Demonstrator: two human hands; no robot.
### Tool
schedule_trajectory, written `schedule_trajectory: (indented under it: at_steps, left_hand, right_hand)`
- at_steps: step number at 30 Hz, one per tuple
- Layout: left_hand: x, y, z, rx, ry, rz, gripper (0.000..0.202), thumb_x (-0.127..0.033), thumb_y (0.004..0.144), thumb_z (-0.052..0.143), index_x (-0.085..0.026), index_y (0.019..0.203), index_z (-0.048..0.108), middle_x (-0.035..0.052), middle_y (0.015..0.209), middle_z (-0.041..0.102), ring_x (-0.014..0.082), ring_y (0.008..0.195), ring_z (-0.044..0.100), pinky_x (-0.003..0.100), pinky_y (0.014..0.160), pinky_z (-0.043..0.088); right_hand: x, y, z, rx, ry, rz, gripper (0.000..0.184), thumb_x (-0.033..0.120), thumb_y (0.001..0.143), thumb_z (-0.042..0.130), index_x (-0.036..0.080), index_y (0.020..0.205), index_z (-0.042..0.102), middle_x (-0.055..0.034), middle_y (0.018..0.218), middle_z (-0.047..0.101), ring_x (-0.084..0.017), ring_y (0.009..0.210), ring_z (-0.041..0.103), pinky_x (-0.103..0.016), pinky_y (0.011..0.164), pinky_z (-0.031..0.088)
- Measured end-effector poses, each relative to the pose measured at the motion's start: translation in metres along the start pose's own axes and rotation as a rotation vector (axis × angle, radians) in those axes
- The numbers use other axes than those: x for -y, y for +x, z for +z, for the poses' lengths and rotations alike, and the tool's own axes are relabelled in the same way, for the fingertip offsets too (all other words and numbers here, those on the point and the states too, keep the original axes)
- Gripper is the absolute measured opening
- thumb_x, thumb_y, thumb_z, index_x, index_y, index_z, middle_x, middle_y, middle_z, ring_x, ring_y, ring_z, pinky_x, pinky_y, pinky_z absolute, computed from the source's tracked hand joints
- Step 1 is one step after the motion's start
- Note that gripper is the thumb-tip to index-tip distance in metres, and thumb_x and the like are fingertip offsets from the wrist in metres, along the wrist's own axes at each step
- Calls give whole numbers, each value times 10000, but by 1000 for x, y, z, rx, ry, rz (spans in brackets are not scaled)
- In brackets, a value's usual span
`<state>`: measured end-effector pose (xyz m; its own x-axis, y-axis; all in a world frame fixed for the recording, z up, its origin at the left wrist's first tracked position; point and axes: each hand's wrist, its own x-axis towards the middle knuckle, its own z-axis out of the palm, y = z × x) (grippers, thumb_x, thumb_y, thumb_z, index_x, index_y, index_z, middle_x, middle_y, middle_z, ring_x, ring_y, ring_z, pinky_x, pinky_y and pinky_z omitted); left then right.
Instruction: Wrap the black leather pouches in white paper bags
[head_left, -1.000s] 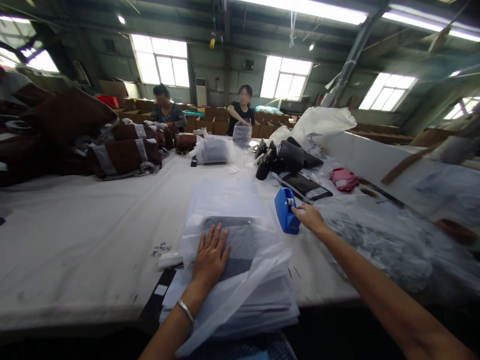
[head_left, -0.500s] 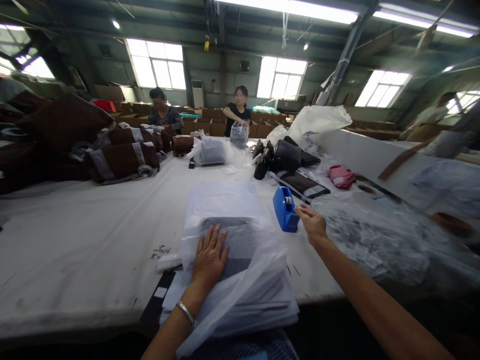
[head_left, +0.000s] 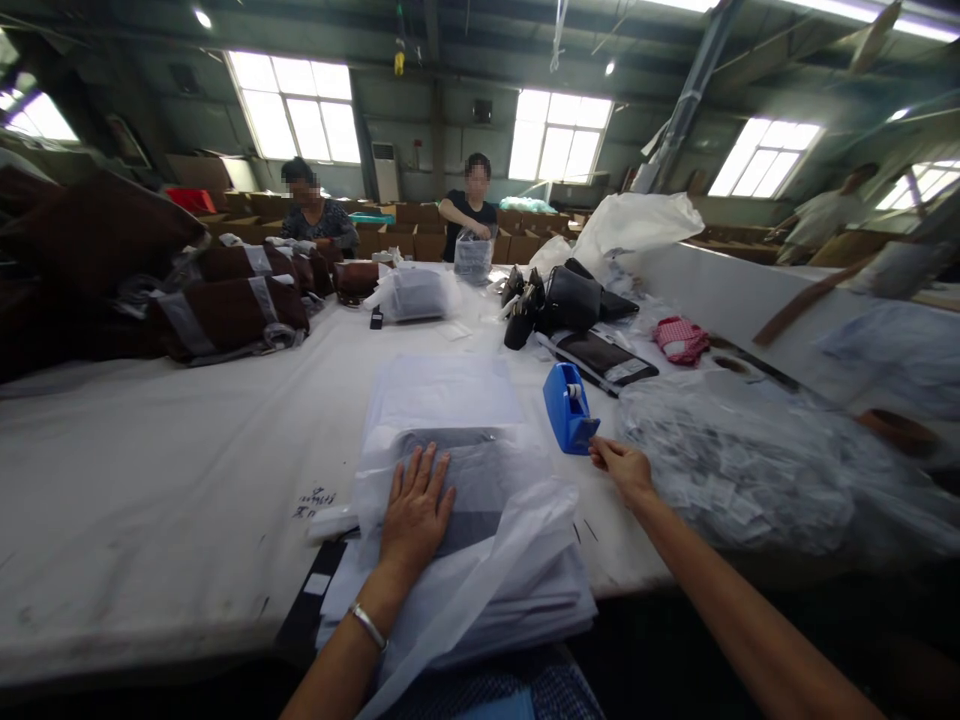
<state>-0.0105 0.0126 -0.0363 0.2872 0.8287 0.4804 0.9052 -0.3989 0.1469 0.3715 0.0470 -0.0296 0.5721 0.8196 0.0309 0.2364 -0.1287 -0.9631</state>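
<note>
My left hand (head_left: 414, 515) lies flat, fingers spread, on a folded grey garment inside a clear plastic bag (head_left: 480, 480). That bag tops a stack of white bags (head_left: 442, 395) on the white table (head_left: 150, 470). The bag's loose open end (head_left: 495, 570) hangs toward me. My right hand (head_left: 621, 468) is just right of the blue tape dispenser (head_left: 568, 405). Its fingertips are pinched together at the dispenser's cutter end, on what looks like a strip of clear tape.
A large clear bag of small white pieces (head_left: 742, 470) fills the table to the right. Black bags (head_left: 570, 305) and a red checked cloth (head_left: 681, 340) lie beyond the dispenser. Brown wrapped bundles (head_left: 225, 310) sit at left. Two people (head_left: 469, 215) work at the far end.
My right hand has drawn back from the top of the dispenser's tape roll toward me and pinched shut at the cutter end. My left hand has stayed pressed on the bagged garment.
</note>
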Motion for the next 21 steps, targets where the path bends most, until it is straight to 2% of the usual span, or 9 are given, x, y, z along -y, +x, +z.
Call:
schedule_trajectory:
  at_steps: [5,7,9,11,13,15,17,19,21]
  left_hand:
    - [0,0,0,10,-18,-5,521,-383,980,391,-212,1471,363,51,1576,265,272,1466,211,517,1173,249]
    - [0,0,-1,13,-23,-8,524,-385,979,392,-210,1472,361,53,1574,269,272,1467,210,519,1175,244]
    - [0,0,-2,14,-41,-11,527,-383,978,395,-212,1475,354,53,1574,269,269,1468,207,518,1178,238]
    - [0,0,-2,15,-73,-17,535,-383,978,397,-222,1484,333,49,1576,266,264,1470,201,519,1182,227]
    - [0,0,-2,18,-119,-29,550,-389,979,395,-227,1496,301,49,1575,271,259,1472,195,522,1186,214]
    - [2,0,-3,21,-184,-42,569,-404,981,392,-227,1507,268,52,1569,288,255,1472,195,520,1187,212]
    - [5,0,-3,22,-277,-57,584,-417,983,385,-230,1516,235,52,1558,319,246,1471,200,512,1187,218]
    - [9,0,-4,25,-401,-85,587,-430,989,368,-237,1520,212,53,1550,339,238,1468,213,510,1191,214]
    - [13,1,-7,24,-556,-137,584,-453,993,339,-239,1521,209,61,1551,337,234,1460,237,509,1199,194]
  right_hand:
    - [10,8,-27,92,-329,-162,394,548,728,679,175,828,758,-43,694,720,-223,633,676,-335,644,543]
    - [18,5,-38,122,-454,-237,321,500,763,653,196,762,756,-38,665,707,-239,655,669,-343,661,518]
    - [30,0,-47,148,-541,-316,234,416,790,645,212,771,758,-46,732,719,-253,744,667,-341,709,496]
    - [46,-6,-52,195,-691,-483,178,326,831,624,220,867,762,-61,850,729,-255,824,659,-328,735,477]
    - [66,-11,-52,272,-907,-757,195,244,884,578,216,978,746,-73,935,724,-246,844,655,-313,718,465]
    - [88,-16,-45,353,-1066,-1052,232,184,931,521,212,1039,724,-72,962,721,-230,838,653,-300,705,459]
    - [112,-23,-31,447,-1061,-1244,251,166,966,485,223,1060,710,-55,971,719,-206,849,650,-283,718,453]
    - [135,-32,-8,570,-971,-1348,247,206,997,467,232,1061,705,-43,949,719,-183,837,646,-266,711,444]
    - [156,-43,20,715,-848,-1382,241,271,1009,473,233,1044,708,-38,907,715,-168,807,642,-255,686,432]
